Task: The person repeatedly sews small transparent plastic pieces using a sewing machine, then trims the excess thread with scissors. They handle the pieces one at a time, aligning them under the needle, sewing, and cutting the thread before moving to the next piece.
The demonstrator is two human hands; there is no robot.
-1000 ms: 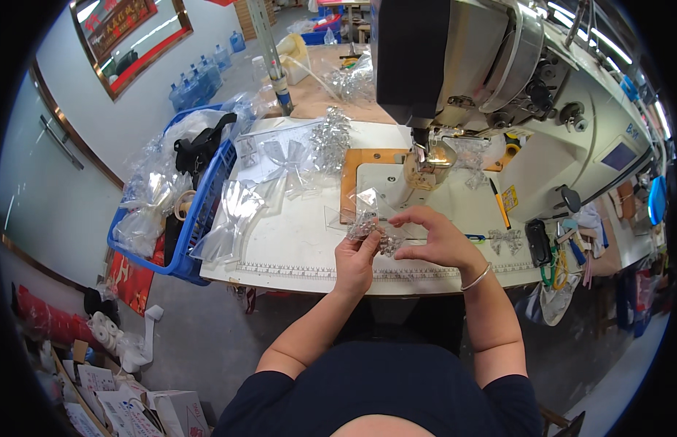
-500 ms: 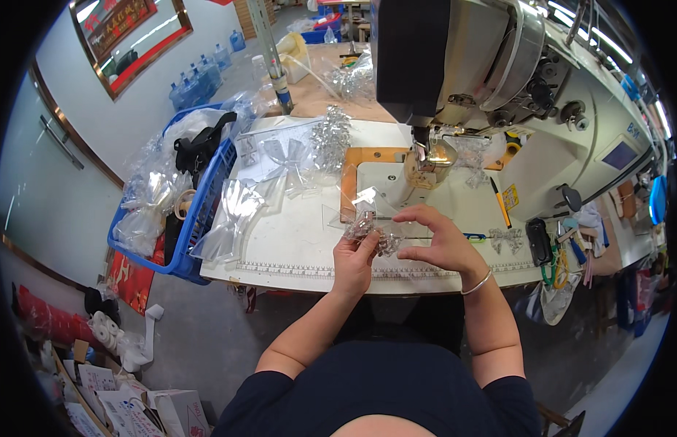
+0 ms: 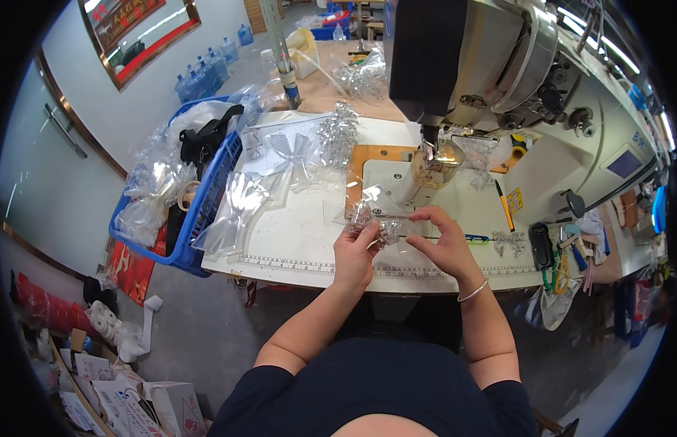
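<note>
left hand pinches glittery silver bow over white table, near side of sewing machine. right hand gapes, 0 clear contact. probably shaping step; next move seems to need right fingertips narrowing onto bow.

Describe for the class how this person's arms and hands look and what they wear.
Both arms are bare below short, dark navy sleeves. A thin silvery bangle circles the right wrist; the left wrist has none. The left hand and right hand are both ungloved.
</note>
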